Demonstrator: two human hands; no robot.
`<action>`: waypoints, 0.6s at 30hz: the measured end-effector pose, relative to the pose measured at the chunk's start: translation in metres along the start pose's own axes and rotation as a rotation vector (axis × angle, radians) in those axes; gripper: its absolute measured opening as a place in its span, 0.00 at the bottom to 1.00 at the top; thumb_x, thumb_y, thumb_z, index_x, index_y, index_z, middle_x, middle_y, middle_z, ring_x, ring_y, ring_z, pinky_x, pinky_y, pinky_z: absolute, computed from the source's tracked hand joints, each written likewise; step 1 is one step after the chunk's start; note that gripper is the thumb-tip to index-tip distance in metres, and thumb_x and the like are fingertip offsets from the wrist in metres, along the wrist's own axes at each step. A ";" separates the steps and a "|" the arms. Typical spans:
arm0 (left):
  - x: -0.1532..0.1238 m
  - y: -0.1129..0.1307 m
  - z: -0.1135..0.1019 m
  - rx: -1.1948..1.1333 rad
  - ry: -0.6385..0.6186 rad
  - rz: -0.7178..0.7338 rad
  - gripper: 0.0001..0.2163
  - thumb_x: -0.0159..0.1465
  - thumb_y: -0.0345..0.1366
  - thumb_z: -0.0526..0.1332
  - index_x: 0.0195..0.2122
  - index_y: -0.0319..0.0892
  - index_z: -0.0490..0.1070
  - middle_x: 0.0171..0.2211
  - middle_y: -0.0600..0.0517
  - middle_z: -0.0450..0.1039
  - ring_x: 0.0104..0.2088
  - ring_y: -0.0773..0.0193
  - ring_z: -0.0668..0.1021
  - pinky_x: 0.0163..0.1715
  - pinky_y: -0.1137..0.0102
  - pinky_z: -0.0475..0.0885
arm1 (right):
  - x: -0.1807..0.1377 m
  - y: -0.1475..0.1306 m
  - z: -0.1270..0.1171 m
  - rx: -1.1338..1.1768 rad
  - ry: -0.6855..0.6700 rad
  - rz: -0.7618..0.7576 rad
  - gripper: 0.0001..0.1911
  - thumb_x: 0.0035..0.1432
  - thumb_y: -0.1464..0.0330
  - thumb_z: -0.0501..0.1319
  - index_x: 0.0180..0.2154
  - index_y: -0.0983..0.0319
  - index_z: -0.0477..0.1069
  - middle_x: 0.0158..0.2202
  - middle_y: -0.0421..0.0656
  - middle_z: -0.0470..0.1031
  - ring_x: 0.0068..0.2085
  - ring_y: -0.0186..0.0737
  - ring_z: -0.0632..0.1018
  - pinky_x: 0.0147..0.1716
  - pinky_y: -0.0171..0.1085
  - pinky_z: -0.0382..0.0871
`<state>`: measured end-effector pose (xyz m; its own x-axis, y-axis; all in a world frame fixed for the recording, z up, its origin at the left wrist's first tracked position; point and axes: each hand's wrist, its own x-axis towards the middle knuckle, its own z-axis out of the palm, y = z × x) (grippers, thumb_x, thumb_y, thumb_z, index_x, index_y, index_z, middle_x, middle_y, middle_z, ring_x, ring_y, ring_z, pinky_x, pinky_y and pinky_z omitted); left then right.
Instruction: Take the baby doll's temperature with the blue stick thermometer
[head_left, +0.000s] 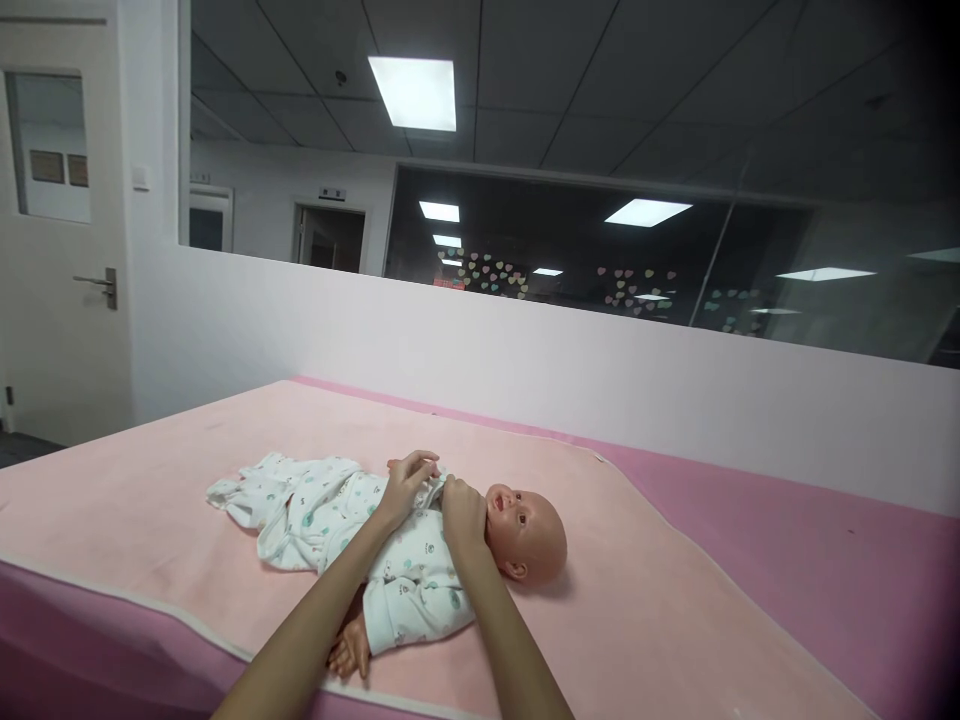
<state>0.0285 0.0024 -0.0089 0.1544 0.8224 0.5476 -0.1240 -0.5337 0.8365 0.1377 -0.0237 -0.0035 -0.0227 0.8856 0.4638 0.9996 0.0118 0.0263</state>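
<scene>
Baby doll (525, 530): lies on its back at lower centre of the frame, bald head to the right, legs to the left. Dressed in a white printed romper (322, 510); one bare doll hand shows at the lower edge of the sleeve.
Left hand (409, 482): forearm enters from the bottom, fingers curled and pinching the romper cloth at the doll's chest.
Right hand (463, 515): just beside the left, closed on the collar under the doll's chin, touching the neck.
Pink blanket (637, 620): spread beneath the doll over a darker pink mattress (825, 560).
White partition wall (600, 370): behind, across mid-frame.
Door (60, 250): upper left.
</scene>
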 end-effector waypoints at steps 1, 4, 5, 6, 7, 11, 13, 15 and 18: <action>0.001 0.000 -0.002 0.029 0.044 0.020 0.13 0.58 0.42 0.55 0.37 0.37 0.68 0.28 0.49 0.71 0.33 0.63 0.73 0.35 0.71 0.67 | -0.004 0.000 0.000 -0.009 0.017 -0.012 0.11 0.55 0.82 0.48 0.34 0.65 0.65 0.31 0.50 0.73 0.32 0.42 0.76 0.27 0.34 0.65; 0.009 -0.005 -0.012 0.208 0.182 0.047 0.14 0.60 0.41 0.50 0.40 0.39 0.66 0.32 0.48 0.72 0.37 0.62 0.73 0.39 0.69 0.66 | -0.012 0.000 -0.001 -0.036 0.105 -0.042 0.13 0.53 0.84 0.48 0.32 0.66 0.66 0.32 0.51 0.72 0.36 0.43 0.75 0.30 0.35 0.64; 0.013 -0.009 -0.015 0.311 0.195 0.035 0.13 0.60 0.40 0.50 0.41 0.39 0.66 0.34 0.48 0.72 0.39 0.61 0.73 0.40 0.68 0.65 | -0.014 0.000 -0.002 -0.043 0.124 -0.049 0.13 0.52 0.84 0.49 0.32 0.66 0.66 0.32 0.51 0.72 0.36 0.43 0.74 0.30 0.35 0.64; 0.017 -0.013 -0.018 0.430 0.177 0.022 0.14 0.59 0.39 0.50 0.43 0.40 0.66 0.37 0.47 0.72 0.41 0.60 0.72 0.42 0.67 0.64 | -0.014 0.001 -0.002 -0.048 0.130 -0.054 0.12 0.51 0.85 0.50 0.31 0.66 0.67 0.31 0.50 0.72 0.35 0.42 0.74 0.30 0.34 0.64; 0.021 -0.018 -0.020 0.554 0.134 0.014 0.15 0.59 0.38 0.51 0.45 0.40 0.65 0.41 0.46 0.71 0.44 0.58 0.71 0.44 0.65 0.63 | -0.013 0.001 -0.003 -0.049 0.124 -0.056 0.12 0.50 0.85 0.51 0.31 0.66 0.67 0.30 0.50 0.72 0.34 0.41 0.74 0.30 0.34 0.63; 0.035 -0.035 -0.022 0.858 -0.150 -0.064 0.24 0.59 0.43 0.50 0.55 0.38 0.56 0.50 0.42 0.65 0.52 0.54 0.65 0.49 0.62 0.57 | -0.005 0.003 -0.003 -0.048 0.104 -0.059 0.08 0.51 0.82 0.55 0.30 0.65 0.66 0.26 0.46 0.72 0.29 0.38 0.73 0.27 0.32 0.61; 0.037 -0.038 -0.021 0.895 -0.261 -0.150 0.26 0.60 0.47 0.48 0.56 0.38 0.55 0.50 0.41 0.65 0.51 0.52 0.66 0.48 0.62 0.58 | -0.004 0.003 -0.004 -0.043 0.108 -0.070 0.07 0.51 0.81 0.55 0.29 0.64 0.66 0.25 0.45 0.71 0.29 0.38 0.73 0.27 0.32 0.61; 0.036 -0.037 -0.020 0.958 -0.282 -0.174 0.25 0.59 0.50 0.47 0.53 0.41 0.60 0.49 0.42 0.67 0.50 0.51 0.67 0.47 0.61 0.58 | -0.006 0.006 -0.006 -0.042 0.134 -0.100 0.09 0.51 0.82 0.54 0.27 0.63 0.66 0.27 0.45 0.71 0.32 0.39 0.72 0.28 0.33 0.61; 0.030 -0.033 -0.018 1.063 -0.250 -0.134 0.21 0.59 0.51 0.47 0.41 0.42 0.71 0.44 0.42 0.69 0.49 0.49 0.67 0.47 0.58 0.56 | -0.019 0.010 -0.007 -0.013 0.259 -0.195 0.13 0.50 0.84 0.51 0.24 0.62 0.64 0.29 0.45 0.69 0.33 0.39 0.69 0.29 0.34 0.60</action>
<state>0.0196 0.0484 -0.0206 0.3128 0.8872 0.3391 0.7972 -0.4393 0.4141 0.1485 -0.0436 -0.0058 -0.2189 0.7196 0.6590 0.9758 0.1619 0.1473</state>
